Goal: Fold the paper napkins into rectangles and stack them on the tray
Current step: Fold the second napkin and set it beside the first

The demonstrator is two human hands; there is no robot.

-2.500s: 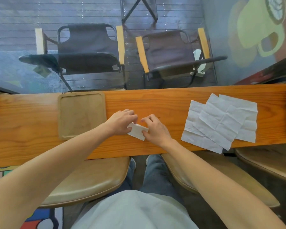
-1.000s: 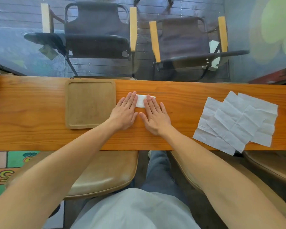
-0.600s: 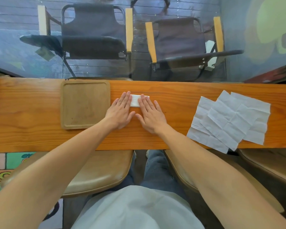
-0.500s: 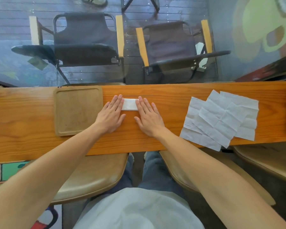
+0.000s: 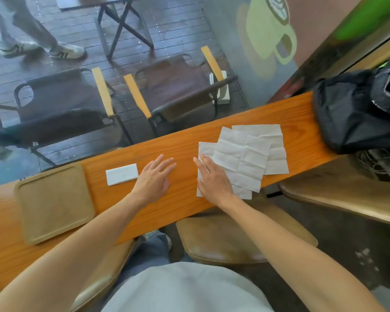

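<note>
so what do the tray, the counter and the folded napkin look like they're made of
Tray: looks like pale wood with a matte finish, faint grain and a raised rim; moulded composite is possible.
Counter: orange-brown wood with clear grain lines and a smooth, slightly glossy varnish.
Folded napkin: thin white paper tissue, matte, with crisp folded edges.

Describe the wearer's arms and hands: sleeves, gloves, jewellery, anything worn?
Both forearms are bare up to the frame edge; no sleeves show. The left hand and right hand have no gloves, and no rings, watch or bands are visible. A pale grey-white top covers the torso, with blue jeans below it.
</note>
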